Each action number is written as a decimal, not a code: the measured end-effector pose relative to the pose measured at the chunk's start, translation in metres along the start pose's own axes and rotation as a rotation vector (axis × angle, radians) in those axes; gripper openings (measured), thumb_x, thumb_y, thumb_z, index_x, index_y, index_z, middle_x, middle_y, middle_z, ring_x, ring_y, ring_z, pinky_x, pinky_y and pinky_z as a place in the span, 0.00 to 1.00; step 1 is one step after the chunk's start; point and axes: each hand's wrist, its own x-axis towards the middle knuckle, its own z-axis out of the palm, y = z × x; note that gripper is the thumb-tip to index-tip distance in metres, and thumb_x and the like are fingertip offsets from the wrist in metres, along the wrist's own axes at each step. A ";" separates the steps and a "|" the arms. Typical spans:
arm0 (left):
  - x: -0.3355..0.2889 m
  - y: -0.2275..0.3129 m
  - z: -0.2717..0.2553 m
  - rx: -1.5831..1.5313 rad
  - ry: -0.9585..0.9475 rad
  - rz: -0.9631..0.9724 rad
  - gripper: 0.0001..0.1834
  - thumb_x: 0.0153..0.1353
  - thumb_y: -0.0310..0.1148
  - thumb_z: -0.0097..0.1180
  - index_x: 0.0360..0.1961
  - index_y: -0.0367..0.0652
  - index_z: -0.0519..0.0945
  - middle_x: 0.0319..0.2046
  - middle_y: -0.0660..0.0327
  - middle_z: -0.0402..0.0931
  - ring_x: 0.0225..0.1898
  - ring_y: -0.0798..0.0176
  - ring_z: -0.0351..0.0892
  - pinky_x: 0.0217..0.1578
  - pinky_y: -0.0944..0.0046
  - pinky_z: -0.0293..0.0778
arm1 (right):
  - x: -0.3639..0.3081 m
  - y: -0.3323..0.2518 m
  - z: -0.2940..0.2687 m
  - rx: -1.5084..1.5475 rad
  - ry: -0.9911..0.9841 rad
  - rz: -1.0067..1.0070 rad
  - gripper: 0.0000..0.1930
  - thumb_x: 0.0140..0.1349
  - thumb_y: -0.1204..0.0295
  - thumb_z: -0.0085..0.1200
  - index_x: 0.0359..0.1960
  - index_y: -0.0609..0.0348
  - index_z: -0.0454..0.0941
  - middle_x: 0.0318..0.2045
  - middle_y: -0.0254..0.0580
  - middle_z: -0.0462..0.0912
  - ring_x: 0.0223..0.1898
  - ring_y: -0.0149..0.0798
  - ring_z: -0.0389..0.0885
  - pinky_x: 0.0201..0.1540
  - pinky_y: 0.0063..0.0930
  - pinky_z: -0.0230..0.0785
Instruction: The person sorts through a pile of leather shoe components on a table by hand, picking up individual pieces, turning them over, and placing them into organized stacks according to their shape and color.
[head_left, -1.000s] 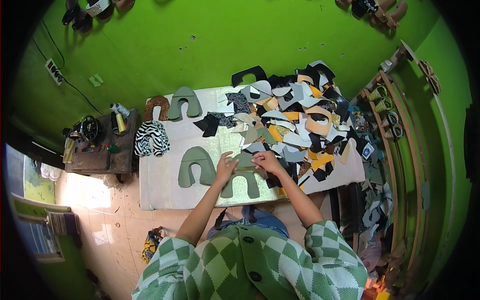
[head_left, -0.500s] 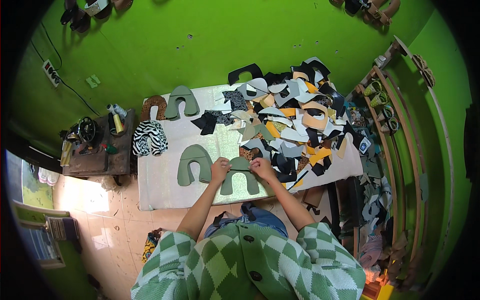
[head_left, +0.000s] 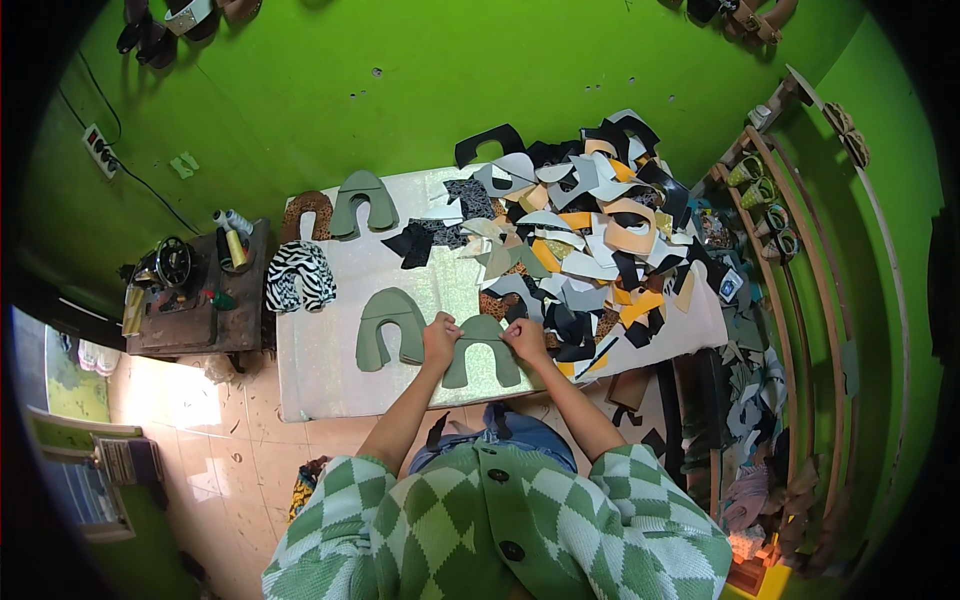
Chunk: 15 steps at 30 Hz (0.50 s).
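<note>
A sage-green horseshoe-shaped shoe-upper piece (head_left: 481, 330) lies near the table's front edge, its two legs toward me and a crosswise line over its curve. At the left end of that line, my left hand (head_left: 440, 340) pinches the piece with closed fingers. My right hand (head_left: 524, 340) grips the opposite side the same way, thumb and forefinger together. Just left of my left hand is a stack of matching green pieces (head_left: 388, 325). Another green pile (head_left: 363, 205) sits farther back, beside leopard-print pieces (head_left: 307, 213) and zebra-print pieces (head_left: 300, 275).
A large heap of cut scraps (head_left: 590, 250) in black, grey, tan and yellow covers the table's right half. Beside the table at left, an old sewing machine (head_left: 170, 262) stands near thread cones (head_left: 235, 245). A wooden rack (head_left: 790, 300) with shoes rises at right.
Both hands stay on the green piece with nearly the same grip. The right fingers have shifted very slightly; the view itself has moved a little.
</note>
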 end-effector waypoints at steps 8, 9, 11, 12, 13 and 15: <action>-0.001 0.007 -0.005 0.043 -0.008 0.019 0.15 0.49 0.18 0.65 0.38 0.34 0.75 0.26 0.52 0.81 0.27 0.59 0.83 0.31 0.62 0.77 | 0.001 0.003 0.004 -0.007 -0.040 0.039 0.13 0.46 0.67 0.72 0.23 0.62 0.81 0.19 0.39 0.81 0.21 0.32 0.78 0.28 0.27 0.70; -0.001 0.008 -0.005 0.054 -0.009 0.020 0.15 0.49 0.19 0.65 0.38 0.34 0.75 0.26 0.52 0.81 0.28 0.59 0.83 0.31 0.62 0.77 | 0.001 0.004 0.005 -0.013 -0.035 0.040 0.13 0.46 0.67 0.72 0.23 0.62 0.81 0.19 0.39 0.81 0.21 0.32 0.78 0.28 0.27 0.70; -0.002 0.010 -0.004 0.073 -0.015 0.024 0.15 0.49 0.19 0.64 0.38 0.35 0.75 0.27 0.52 0.81 0.28 0.58 0.83 0.32 0.61 0.77 | 0.001 0.006 0.006 -0.026 -0.025 0.043 0.13 0.46 0.67 0.72 0.22 0.62 0.81 0.19 0.39 0.81 0.21 0.32 0.79 0.28 0.27 0.70; -0.002 0.011 -0.004 0.082 -0.018 0.026 0.15 0.49 0.19 0.64 0.38 0.35 0.75 0.27 0.52 0.81 0.29 0.57 0.83 0.32 0.61 0.77 | 0.002 0.007 0.007 -0.028 -0.026 0.055 0.12 0.46 0.68 0.72 0.23 0.61 0.81 0.19 0.39 0.81 0.21 0.33 0.79 0.28 0.28 0.70; -0.002 0.012 -0.004 0.091 -0.021 0.028 0.15 0.49 0.19 0.64 0.38 0.35 0.75 0.27 0.51 0.81 0.29 0.57 0.83 0.33 0.61 0.77 | 0.002 0.007 0.008 -0.029 -0.026 0.067 0.12 0.47 0.68 0.72 0.23 0.61 0.81 0.19 0.40 0.81 0.21 0.33 0.79 0.28 0.28 0.70; -0.004 0.016 -0.005 0.121 -0.024 0.026 0.15 0.50 0.20 0.65 0.38 0.36 0.75 0.27 0.51 0.81 0.30 0.55 0.83 0.33 0.60 0.77 | 0.002 0.007 0.008 -0.043 -0.022 0.074 0.12 0.47 0.68 0.72 0.23 0.61 0.81 0.19 0.40 0.81 0.21 0.34 0.79 0.28 0.29 0.70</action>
